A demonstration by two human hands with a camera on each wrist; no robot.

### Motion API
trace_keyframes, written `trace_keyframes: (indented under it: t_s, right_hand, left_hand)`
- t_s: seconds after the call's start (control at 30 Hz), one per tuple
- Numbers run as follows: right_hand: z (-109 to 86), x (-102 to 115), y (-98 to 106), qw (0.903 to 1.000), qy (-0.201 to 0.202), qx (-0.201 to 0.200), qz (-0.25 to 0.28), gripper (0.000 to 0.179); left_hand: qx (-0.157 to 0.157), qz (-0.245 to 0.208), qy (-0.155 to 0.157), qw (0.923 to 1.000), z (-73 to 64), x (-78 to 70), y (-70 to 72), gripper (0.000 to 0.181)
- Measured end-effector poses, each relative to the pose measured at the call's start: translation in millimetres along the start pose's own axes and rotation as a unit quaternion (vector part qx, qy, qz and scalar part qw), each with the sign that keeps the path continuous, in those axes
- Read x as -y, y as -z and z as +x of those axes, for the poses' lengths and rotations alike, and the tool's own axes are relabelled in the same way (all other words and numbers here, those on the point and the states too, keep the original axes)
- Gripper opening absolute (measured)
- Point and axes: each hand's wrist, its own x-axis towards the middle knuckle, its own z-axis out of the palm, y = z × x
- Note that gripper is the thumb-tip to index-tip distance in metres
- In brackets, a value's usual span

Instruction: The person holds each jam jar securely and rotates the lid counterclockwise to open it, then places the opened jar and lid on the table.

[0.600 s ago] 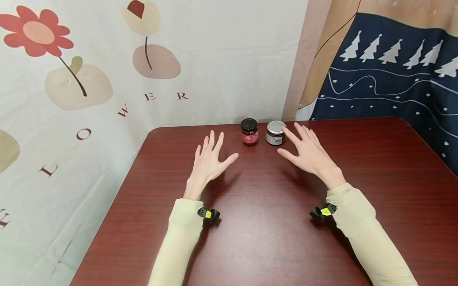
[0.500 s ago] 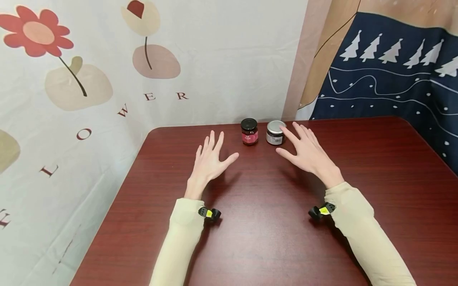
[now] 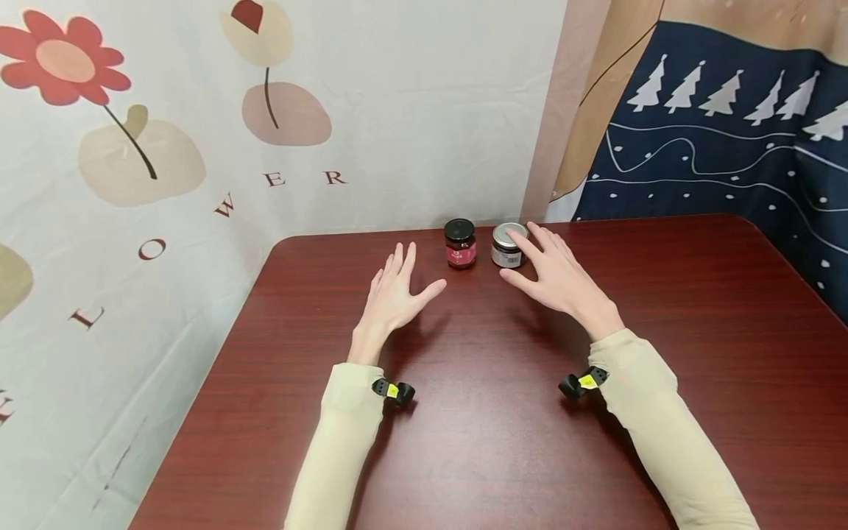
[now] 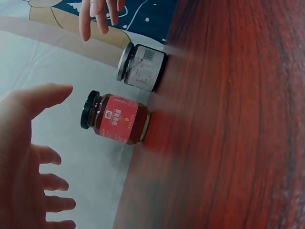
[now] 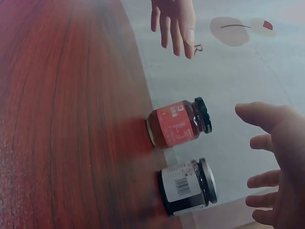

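Two glass jars stand upright side by side near the table's far edge. One jar with a black lid and pink label is on the left; the squatter jar with a silver lid and white barcode label is on the right. My left hand hovers with spread fingers to the left of the pink-labelled jar and holds nothing. With its fingers also spread, my right hand overlaps the silver-lidded jar in the head view. In the right wrist view, the fingers are apart from both jars.
The dark red wooden table reaches back to a white flower-print curtain. A navy cloth with white trees hangs at the back right. Each wrist wears a small black camera, such as the left wrist camera.
My right hand has moved left, further over the silver-lidded jar. The left hand has shifted slightly right. Both jars stay standing where they were on the table.
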Motion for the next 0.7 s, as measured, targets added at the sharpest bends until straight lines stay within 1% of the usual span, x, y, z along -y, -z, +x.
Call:
trace_keyframes:
  t_s: [0.2, 0.27, 0.47, 0.6, 0.7]
  right_hand:
    - [3.9, -1.5, -4.4, 0.9997, 0.005, -0.001, 0.022, 0.074]
    - [5.4, -2.0, -5.7, 0.9996, 0.009, -0.004, 0.027, 0.073]
    - [10.8, -1.8, -8.1, 0.999, 0.025, -0.017, 0.033, 0.07]
    - [15.0, 0.0, -8.5, 0.999, 0.025, -0.01, 0.035, 0.071]
    - [18.8, 1.3, -9.0, 0.9991, 0.021, -0.003, 0.036, 0.072]
  left_hand:
    - [0.012, -0.002, 0.0, 0.9999, 3.9, 1.8, -5.7, 0.098]
    - [0.015, -0.009, 0.0, 0.9998, 5.4, 2.4, -6.6, 0.098]
    - [0.023, -0.045, -0.003, 0.9987, 8.4, 2.8, -8.5, 0.097]
    - [0.03, -0.063, 0.002, 0.9976, 10.0, 2.8, -11.3, 0.097]
    - [0.027, -0.076, 0.005, 0.9967, 11.5, 3.1, -12.9, 0.098]
